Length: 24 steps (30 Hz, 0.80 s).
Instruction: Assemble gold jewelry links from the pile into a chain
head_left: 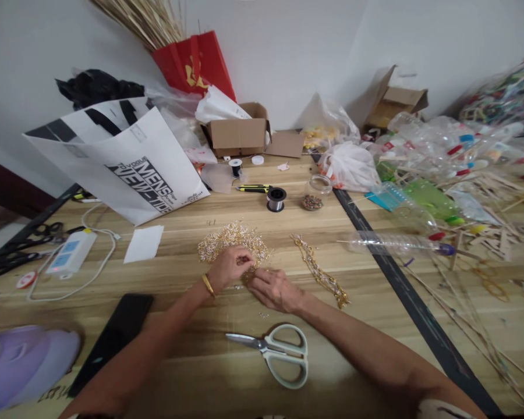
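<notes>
My left hand (230,266), with a gold bracelet (208,285) at its wrist, is closed in a pinch at the near edge of a heap of gold and clear beads (231,235). Against it on the right lies my right hand (276,289), fingers curled and pressed together low over the table. A little gold shows between the two hands, but what the fingertips hold is too small to make out. Gold beaded strands (321,270) lie to the right of the heap. Nearer me are a few loose beads (263,315) and white-handled scissors (283,352).
Behind the heap stand a wire spool (276,199), yellow-black pliers (253,188) and a bead jar (313,198). A white paper bag (126,163), power strip (72,254) and black phone (113,331) are on the left. Plastic bottles (436,145) and thin sticks (467,326) crowd the right.
</notes>
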Each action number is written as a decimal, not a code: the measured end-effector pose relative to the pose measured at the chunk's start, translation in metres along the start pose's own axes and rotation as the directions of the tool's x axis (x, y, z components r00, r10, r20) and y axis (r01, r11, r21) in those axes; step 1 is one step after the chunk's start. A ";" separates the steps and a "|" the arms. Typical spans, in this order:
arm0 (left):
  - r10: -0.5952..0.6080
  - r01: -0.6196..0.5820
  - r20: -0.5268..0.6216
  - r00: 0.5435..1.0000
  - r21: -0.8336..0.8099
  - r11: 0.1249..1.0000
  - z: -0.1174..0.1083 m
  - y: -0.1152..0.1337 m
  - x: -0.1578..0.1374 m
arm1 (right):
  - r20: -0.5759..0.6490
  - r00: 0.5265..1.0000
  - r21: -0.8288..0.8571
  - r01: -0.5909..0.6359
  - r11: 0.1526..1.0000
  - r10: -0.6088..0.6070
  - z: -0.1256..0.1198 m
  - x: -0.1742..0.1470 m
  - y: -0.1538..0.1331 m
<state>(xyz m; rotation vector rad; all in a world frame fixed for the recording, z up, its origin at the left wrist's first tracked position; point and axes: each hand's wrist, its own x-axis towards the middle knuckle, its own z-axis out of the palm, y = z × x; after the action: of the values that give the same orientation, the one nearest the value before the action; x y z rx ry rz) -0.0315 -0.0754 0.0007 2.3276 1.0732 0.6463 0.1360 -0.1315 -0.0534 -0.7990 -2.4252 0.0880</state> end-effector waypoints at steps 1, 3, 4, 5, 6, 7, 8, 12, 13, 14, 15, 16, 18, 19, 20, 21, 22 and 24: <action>0.018 -0.018 0.031 0.999 -0.001 1.000 0.000 0.002 0.004 | 0.009 1.000 -0.019 0.022 1.000 -0.022 0.001 0.000 0.000; 0.088 -0.086 0.106 0.990 -0.020 0.996 0.001 0.011 0.012 | 0.012 0.999 -0.057 0.039 0.998 -0.038 0.003 0.000 0.000; 0.126 -0.125 0.131 0.983 -0.019 0.992 0.003 0.018 0.018 | 0.011 0.999 -0.078 0.039 0.996 -0.039 0.006 -0.001 0.000; 0.162 -0.161 0.168 0.972 -0.023 0.987 0.006 0.026 0.023 | 0.017 0.999 -0.105 0.038 0.994 -0.036 0.008 -0.002 0.001; 0.202 -0.197 0.222 0.954 -0.041 0.979 0.010 0.034 0.030 | 0.037 0.999 -0.133 0.041 0.990 -0.036 0.011 -0.004 0.001; 0.238 -0.227 0.275 0.932 -0.072 0.971 0.015 0.042 0.036 | 0.078 0.996 -0.160 0.045 0.986 -0.033 0.013 -0.006 0.002; 0.253 -0.224 0.315 0.915 -0.124 0.967 0.022 0.049 0.042 | 0.124 0.992 -0.174 0.060 0.983 -0.039 0.015 -0.008 0.002; 0.148 0.134 0.460 0.875 -0.524 0.841 0.048 0.059 0.067 | 0.174 0.984 -0.147 0.066 0.987 -0.040 0.014 -0.008 0.002; 0.117 0.268 0.514 0.850 -0.612 0.744 0.053 0.057 0.073 | 0.171 0.984 -0.116 0.062 0.991 -0.042 0.011 -0.006 0.002; 0.071 0.372 0.534 0.842 -0.671 0.641 0.057 0.054 0.078 | 0.172 0.984 -0.087 0.061 0.994 -0.045 0.009 -0.004 0.001; 0.021 0.443 0.544 0.839 -0.705 0.554 0.060 0.050 0.083 | 0.172 0.984 -0.072 0.055 0.996 -0.042 0.006 -0.002 0.001; -0.017 0.495 0.558 0.830 -0.721 0.485 0.061 0.045 0.087 | 0.163 0.986 -0.065 0.046 0.997 -0.035 0.004 0.000 0.000; -0.090 0.551 0.576 0.812 -0.706 0.446 0.061 0.035 0.095 | 0.155 0.987 -0.062 0.050 0.997 -0.040 0.000 0.003 -0.001; -0.139 0.552 0.565 0.813 -0.673 0.492 0.060 0.030 0.099 | 0.151 0.987 -0.063 0.054 0.997 -0.044 -0.001 0.003 -0.001; -0.186 0.547 0.550 0.814 -0.619 0.564 0.059 0.026 0.101 | 0.150 0.987 -0.063 0.058 0.996 -0.048 -0.002 0.004 -0.001; -0.208 0.540 0.538 0.817 -0.586 0.604 0.058 0.022 0.104 | 0.149 0.987 -0.062 0.060 0.996 -0.051 -0.002 0.004 -0.001; -0.222 0.529 0.524 0.822 -0.558 0.639 0.058 0.019 0.106 | 0.146 0.988 -0.063 0.059 0.996 -0.049 -0.003 0.004 -0.001; -0.235 0.497 0.495 0.836 -0.505 0.706 0.059 0.014 0.109 | 0.142 0.989 -0.062 0.059 0.996 -0.050 -0.003 0.004 -0.001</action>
<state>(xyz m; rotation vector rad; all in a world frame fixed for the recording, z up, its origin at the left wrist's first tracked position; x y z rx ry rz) 0.0747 -0.0109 -0.0127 1.5055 0.9200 0.2746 0.1348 -0.1303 -0.0491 -0.7778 -2.5928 0.0444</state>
